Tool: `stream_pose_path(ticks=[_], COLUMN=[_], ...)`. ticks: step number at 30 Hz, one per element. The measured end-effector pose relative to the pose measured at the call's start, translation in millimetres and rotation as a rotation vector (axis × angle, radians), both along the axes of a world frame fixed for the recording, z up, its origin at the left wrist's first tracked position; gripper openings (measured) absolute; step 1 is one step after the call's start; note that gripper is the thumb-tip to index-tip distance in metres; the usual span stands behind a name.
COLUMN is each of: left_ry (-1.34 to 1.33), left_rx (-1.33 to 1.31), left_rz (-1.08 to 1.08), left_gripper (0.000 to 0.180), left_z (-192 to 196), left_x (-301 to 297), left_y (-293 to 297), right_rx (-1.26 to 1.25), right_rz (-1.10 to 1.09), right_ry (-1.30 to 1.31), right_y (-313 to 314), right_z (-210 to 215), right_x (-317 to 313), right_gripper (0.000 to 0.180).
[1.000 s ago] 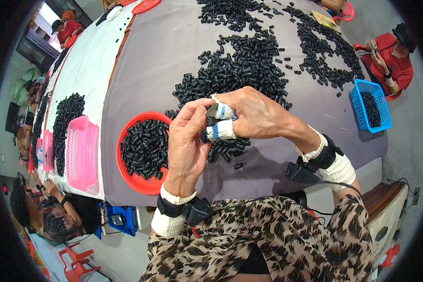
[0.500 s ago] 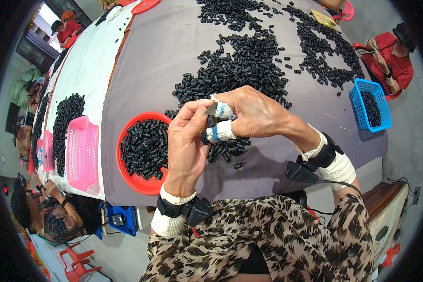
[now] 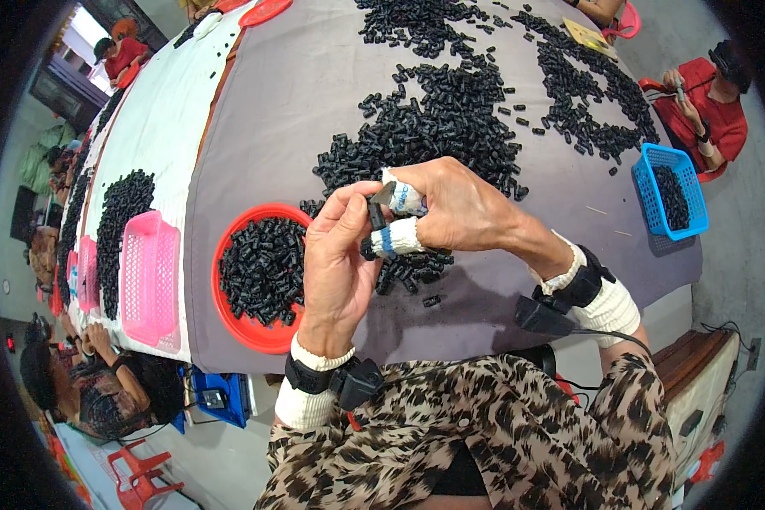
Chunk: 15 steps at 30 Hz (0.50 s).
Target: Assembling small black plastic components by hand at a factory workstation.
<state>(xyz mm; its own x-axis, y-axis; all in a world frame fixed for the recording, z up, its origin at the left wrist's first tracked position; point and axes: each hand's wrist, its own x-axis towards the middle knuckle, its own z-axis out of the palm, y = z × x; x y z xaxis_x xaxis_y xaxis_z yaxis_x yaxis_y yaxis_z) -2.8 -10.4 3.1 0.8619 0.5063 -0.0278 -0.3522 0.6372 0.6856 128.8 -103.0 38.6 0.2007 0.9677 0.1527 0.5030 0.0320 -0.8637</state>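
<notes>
My left hand (image 3: 340,263) pinches a small black cylindrical piece (image 3: 376,214) between thumb and fingers. Close against it on the right, my right hand (image 3: 467,204) is closed around a small metal blade (image 3: 385,194), whose handle the fingers hide. White wraps with blue marks cover its thumb and forefinger. Whether the blade touches the piece I cannot tell. Beyond both hands lies a large pile of like black pieces (image 3: 433,123). Beside my left hand, a round red tray (image 3: 222,297) holds many more of them.
A pink basket (image 3: 149,280) stands left of the red tray. On the right edge is a blue basket (image 3: 695,212) with black pieces inside. Co-workers sit around the table, one in red (image 3: 714,110) at the right. Cables run from my wrist bands.
The blade has shifted slightly up and right, and more of the black piece shows between my hands. Both arms stay almost in place.
</notes>
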Motion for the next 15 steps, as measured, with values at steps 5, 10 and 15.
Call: stream_pose_path(ticks=[5, 10, 15], left_ry=[-0.040, 0.069, 0.061], left_rx=[-0.047, 0.041, 0.026], left_rz=[0.014, 0.043, 0.061], left_gripper=[0.018, 0.018, 0.018], left_z=[0.5, -1.4, -6.7], left_x=[-3.6, -7.4, -6.4], left_y=[0.6, 5.5, 8.3], right_rx=[0.019, 0.030, -0.029], right_rz=[-0.029, -0.013, -0.034], right_ry=[-0.024, -0.024, 0.063], right_y=[4.3, 10.5, 14.2], right_z=[-4.4, -9.5, -13.4], right_x=[-0.2, -6.0, -7.3], right_gripper=[0.031, 0.031, 0.026])
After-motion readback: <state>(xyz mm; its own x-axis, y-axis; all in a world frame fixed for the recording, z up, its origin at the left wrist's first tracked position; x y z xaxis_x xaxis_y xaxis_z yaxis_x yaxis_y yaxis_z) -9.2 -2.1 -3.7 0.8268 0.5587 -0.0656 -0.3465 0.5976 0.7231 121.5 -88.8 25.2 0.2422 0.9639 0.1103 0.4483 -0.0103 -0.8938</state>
